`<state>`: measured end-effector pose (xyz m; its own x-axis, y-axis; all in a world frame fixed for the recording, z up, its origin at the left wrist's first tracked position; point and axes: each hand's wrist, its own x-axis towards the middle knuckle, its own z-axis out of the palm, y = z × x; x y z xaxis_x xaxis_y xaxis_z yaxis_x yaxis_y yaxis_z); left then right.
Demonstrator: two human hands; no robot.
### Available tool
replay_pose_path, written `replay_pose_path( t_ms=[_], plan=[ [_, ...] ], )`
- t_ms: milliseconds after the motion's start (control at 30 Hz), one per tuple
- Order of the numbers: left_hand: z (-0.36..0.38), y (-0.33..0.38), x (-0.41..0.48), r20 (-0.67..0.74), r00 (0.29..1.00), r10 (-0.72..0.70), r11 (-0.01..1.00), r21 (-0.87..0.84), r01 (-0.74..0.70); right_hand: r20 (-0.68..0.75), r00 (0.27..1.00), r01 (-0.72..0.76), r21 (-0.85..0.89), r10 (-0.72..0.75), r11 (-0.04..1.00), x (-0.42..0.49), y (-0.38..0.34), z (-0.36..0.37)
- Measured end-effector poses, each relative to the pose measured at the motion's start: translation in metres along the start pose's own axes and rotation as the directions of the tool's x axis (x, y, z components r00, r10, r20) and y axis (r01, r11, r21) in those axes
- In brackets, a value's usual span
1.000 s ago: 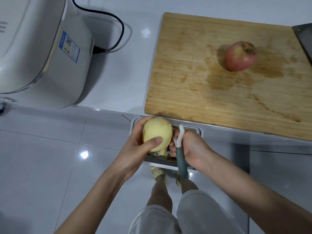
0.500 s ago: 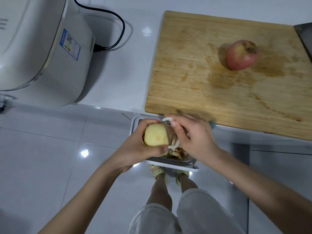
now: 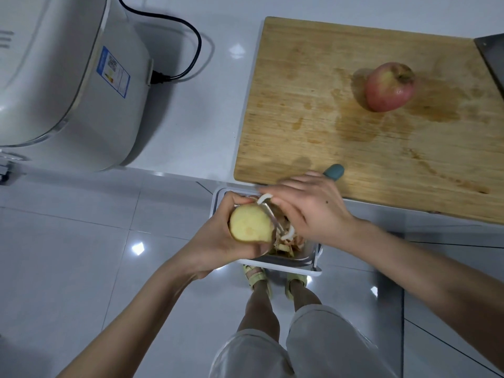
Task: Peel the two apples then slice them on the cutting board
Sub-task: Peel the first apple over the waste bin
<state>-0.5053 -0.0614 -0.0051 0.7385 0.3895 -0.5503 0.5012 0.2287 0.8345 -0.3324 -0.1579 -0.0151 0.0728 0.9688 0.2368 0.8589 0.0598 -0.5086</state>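
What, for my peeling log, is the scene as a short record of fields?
left grip: holds pale apple over bin
right grip: holds peeler, blade at that apple's edge
pale apple: visible side peeled
red apple: unpeeled, on board
peels: in bin
slicing: not begun

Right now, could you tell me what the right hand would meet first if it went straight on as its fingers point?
Most likely the left hand, curled over the peeled apple just beyond the right hand; depth is unclear.
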Motion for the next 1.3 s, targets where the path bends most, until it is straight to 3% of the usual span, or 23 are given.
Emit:
replay_pose_path(
  t_ms=[233,300,367,433,500,600,700,733,767,800,867,900,967,1033,1133,1200,1233,1300],
  plan=[
    [-0.003,0.003,-0.007,-0.017,0.995,0.103,0.993,0.051,-0.102,-0.079,0.978,-0.184,0.101,0.193,0.978,-0.01,0.003,0.018],
    [-0.002,0.003,-0.008,-0.033,0.99,0.137,0.988,0.07,-0.135,-0.041,0.974,-0.22,0.089,0.224,0.972,-0.012,0.002,0.021],
    [-0.001,0.005,-0.008,-0.061,0.983,0.172,0.984,0.061,-0.168,0.104,0.94,-0.326,-0.016,0.326,0.945,-0.018,0.003,0.026],
    [-0.003,0.009,-0.005,-0.094,0.976,0.198,0.979,0.065,-0.192,0.282,0.823,-0.485,-0.102,0.493,0.869,-0.024,0.002,0.031],
    [-0.006,0.013,-0.002,-0.115,0.969,0.217,0.973,0.103,-0.205,0.336,0.73,-0.611,-0.07,0.596,0.788,-0.028,0.001,0.033],
    [-0.008,0.013,-0.002,-0.112,0.969,0.222,0.965,0.166,-0.202,0.424,0.622,-0.765,0.15,0.658,0.627,-0.025,-0.002,0.027],
    [-0.008,0.007,-0.001,-0.087,0.975,0.206,0.96,0.21,-0.185,0.556,0.51,-0.855,0.412,0.656,0.315,-0.021,-0.006,0.016],
    [-0.008,0.006,0.0,-0.071,0.977,0.2,0.959,0.219,-0.18,0.56,0.511,-0.844,0.468,0.652,0.26,-0.02,-0.011,0.01],
    [-0.009,0.004,0.001,-0.051,0.98,0.192,0.958,0.227,-0.176,0.5,0.558,-0.811,0.495,0.662,0.31,-0.019,-0.015,0.007],
    [-0.009,0.003,0.002,-0.03,0.982,0.185,0.957,0.234,-0.173,0.376,0.643,-0.752,0.476,0.667,0.456,-0.019,-0.018,0.006],
    [-0.008,0.001,0.003,0.005,0.984,0.179,0.951,0.254,-0.175,0.044,0.827,-0.548,0.282,0.56,0.787,-0.015,-0.024,0.003],
    [-0.007,0.0,0.004,0.017,0.984,0.179,0.947,0.269,-0.177,-0.089,0.889,-0.434,0.148,0.449,0.889,-0.013,-0.025,0.002],
    [-0.006,-0.001,0.005,0.035,0.983,0.18,0.935,0.303,-0.182,-0.197,0.959,-0.209,-0.006,0.204,0.978,-0.009,-0.023,0.005],
    [-0.006,-0.001,0.004,0.035,0.983,0.179,0.938,0.296,-0.181,-0.181,0.978,-0.111,-0.011,0.108,0.994,-0.007,-0.016,0.009],
    [-0.007,0.002,-0.002,0.028,0.982,0.185,0.955,0.232,-0.186,-0.108,0.972,-0.209,0.013,0.209,0.978,-0.013,-0.003,0.011],
    [-0.009,0.004,-0.005,0.012,0.983,0.182,0.966,0.182,-0.181,0.037,0.917,-0.396,-0.01,0.396,0.918,-0.02,0.002,0.013],
    [-0.01,0.005,-0.005,0.001,0.982,0.188,0.969,0.162,-0.186,0.164,0.848,-0.508,-0.023,0.504,0.861,-0.021,0.003,0.014],
    [-0.012,0.005,-0.004,-0.014,0.978,0.208,0.967,0.15,-0.204,0.44,0.614,-0.753,0.077,0.655,0.654,-0.021,-0.002,0.02]
  ],
)
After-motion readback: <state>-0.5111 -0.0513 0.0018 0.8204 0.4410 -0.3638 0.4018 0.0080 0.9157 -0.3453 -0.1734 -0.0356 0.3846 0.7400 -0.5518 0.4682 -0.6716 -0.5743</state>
